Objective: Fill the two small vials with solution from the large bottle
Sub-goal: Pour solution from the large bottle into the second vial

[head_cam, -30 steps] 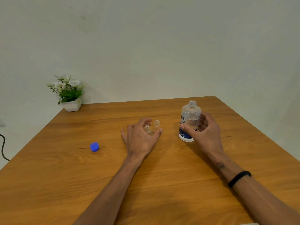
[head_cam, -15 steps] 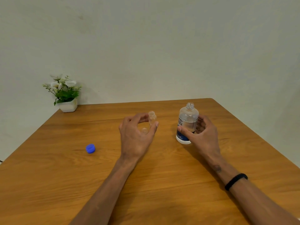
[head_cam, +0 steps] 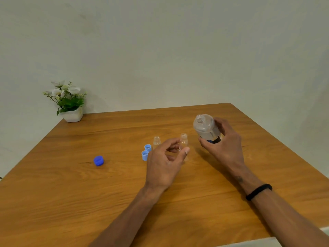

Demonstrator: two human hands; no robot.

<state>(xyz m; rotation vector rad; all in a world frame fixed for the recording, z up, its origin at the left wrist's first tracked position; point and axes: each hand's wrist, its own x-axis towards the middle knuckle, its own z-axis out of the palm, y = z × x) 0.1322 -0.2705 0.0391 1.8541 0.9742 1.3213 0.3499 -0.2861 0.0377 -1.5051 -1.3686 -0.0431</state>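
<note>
While both hands work above the tabletop (head_cam: 71,202), things stand as follows, each placed against the bottle.

Bottle (head_cam: 206,128): clear, uncapped, lifted off the wood and tilted, its open neck leaning up and to the left; some clear liquid shows inside, and a dark blue label sits near its base.

Right hand (head_cam: 223,146): its grip is wrapped round the bottle's lower half, thumb in front by the label, fingers behind.

Held vial (head_cam: 183,143): small, clear, open-topped and upright, just left of the bottle and lower than its neck; whether its base touches the wood cannot be told.

Left hand (head_cam: 164,164): its grip is a narrow pinch on that vial, thumb tip on the right side of it, fingers curled on the left.

Second vial (head_cam: 156,142): also clear and open, standing on the wood farther left of the bottle, partly behind the left hand's fingers.

Small caps (head_cam: 146,152): two light blue ones, open side up, close together just left of the second vial.

Large cap (head_cam: 98,160): darker blue, lying alone well to the left of the bottle.

Plant (head_cam: 68,102): white flowers in a white pot at the far-left corner, well apart from the bottle.

Wristband (head_cam: 259,191): black, on the right wrist, nearer the camera than the bottle.
</note>
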